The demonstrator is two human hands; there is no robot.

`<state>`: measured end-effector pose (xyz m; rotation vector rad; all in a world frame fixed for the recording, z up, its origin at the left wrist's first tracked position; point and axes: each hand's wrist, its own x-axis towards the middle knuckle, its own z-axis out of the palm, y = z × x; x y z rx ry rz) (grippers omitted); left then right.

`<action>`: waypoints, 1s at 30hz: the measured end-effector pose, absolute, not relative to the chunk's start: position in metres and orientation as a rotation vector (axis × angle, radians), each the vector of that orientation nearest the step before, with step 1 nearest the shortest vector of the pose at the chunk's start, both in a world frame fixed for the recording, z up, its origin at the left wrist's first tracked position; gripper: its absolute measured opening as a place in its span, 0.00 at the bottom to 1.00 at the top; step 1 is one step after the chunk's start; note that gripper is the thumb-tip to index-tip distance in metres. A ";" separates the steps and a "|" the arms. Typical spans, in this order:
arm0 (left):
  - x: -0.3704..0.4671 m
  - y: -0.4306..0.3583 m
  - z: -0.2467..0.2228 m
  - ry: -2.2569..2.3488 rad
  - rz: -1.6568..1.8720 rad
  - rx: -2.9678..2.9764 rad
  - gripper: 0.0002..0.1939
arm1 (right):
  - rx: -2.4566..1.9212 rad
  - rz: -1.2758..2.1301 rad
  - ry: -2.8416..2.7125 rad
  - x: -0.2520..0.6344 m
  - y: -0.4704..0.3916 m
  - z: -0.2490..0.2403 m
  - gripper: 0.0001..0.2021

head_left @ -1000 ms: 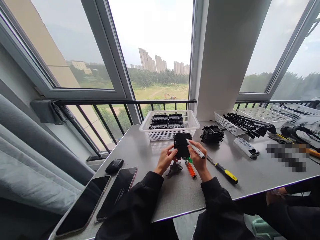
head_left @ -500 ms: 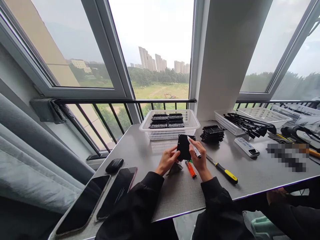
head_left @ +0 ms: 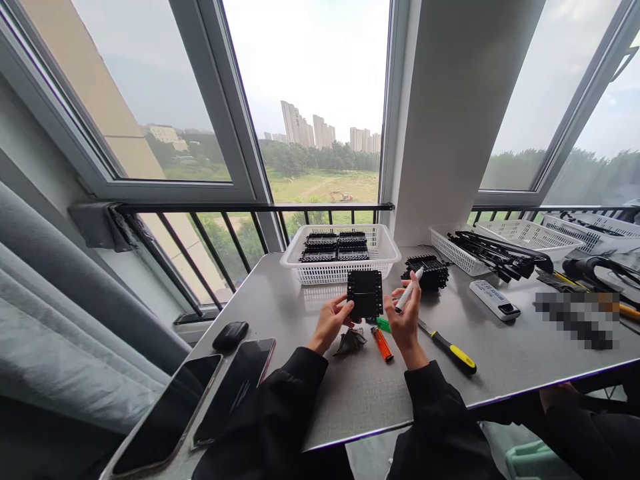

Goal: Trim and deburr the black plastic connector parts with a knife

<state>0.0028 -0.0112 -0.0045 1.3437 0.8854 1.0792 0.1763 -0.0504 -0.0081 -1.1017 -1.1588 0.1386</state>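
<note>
My left hand [head_left: 331,321] grips a flat black plastic plate [head_left: 364,295] with notched edges by its left side, thumb on the near face. The plate is raised off the table and faces me. A white marker pen [head_left: 409,291] sits in my right hand [head_left: 405,323], just right of the plate, its pale end pointing up. Beneath the hands lie an orange lighter [head_left: 382,344], a green lighter [head_left: 381,324] and a crumpled dark scrap [head_left: 351,341]. To the right of my right hand rests a tool with a yellow and black handle [head_left: 454,352].
Behind the plate stands a white basket [head_left: 345,274] of similar black parts, with a stack of black parts [head_left: 426,272] beside it. Two phones [head_left: 167,413] and a black case [head_left: 230,335] lie left. More baskets [head_left: 530,233] and a white device [head_left: 494,300] are right, near another person's arm.
My right hand has drawn the marker away from the plate to the right and tipped it upward. The plate has turned to face me more squarely.
</note>
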 end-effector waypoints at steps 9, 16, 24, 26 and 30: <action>-0.008 -0.012 -0.003 0.938 1.194 1.351 0.31 | -1.595 0.216 -1.504 0.212 -0.063 -0.045 0.29; -0.006 -0.011 -0.003 0.924 1.155 1.324 0.33 | -1.784 0.205 -1.581 0.207 -0.077 -0.056 0.20; -0.018 -0.020 0.017 0.904 0.922 1.452 0.33 | -1.429 0.772 -1.209 0.227 -0.061 0.003 0.30; -0.022 -0.025 0.028 0.886 0.817 1.513 0.30 | -1.377 0.943 -1.305 0.231 -0.057 0.016 0.28; -0.024 -0.037 0.052 0.867 0.647 1.658 0.24 | -1.351 1.036 -1.391 0.228 -0.057 0.022 0.14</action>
